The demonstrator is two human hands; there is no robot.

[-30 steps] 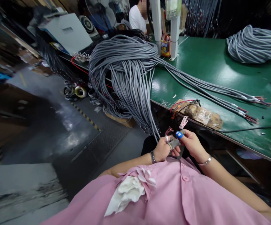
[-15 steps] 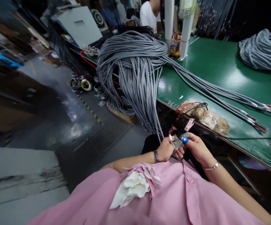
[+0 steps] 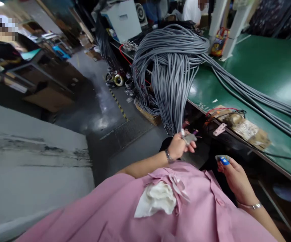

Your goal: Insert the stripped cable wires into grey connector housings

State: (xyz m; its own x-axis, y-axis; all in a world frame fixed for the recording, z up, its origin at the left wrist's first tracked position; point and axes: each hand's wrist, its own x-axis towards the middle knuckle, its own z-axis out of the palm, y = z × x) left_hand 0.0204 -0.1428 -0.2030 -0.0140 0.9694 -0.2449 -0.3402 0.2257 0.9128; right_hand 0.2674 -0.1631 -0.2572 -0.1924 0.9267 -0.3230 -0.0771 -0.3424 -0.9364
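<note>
My left hand (image 3: 177, 146) is closed around the end of a grey cable, below the hanging part of a big bundle of grey cables (image 3: 172, 80). A white band and reddish wire ends show just above its fingers, and a grey wrap sits on one finger. Apart from it, to the right, my right hand (image 3: 237, 178) has its thumb pressed to the fingers. Blue tape (image 3: 224, 160) is wrapped on that thumb. Whether anything small is pinched there is hidden.
The green table (image 3: 268, 74) carries cable ends running right and a taped brown block (image 3: 246, 129) at its edge. A pink clip (image 3: 220, 129) hangs beside the block. A white-painted surface (image 3: 34, 151) stands at left. A person in white (image 3: 192, 13) is behind the table.
My right hand has come away from the left, moving right and down. The left hand stays on the cable end. The view has turned left, so the table appears further right.
</note>
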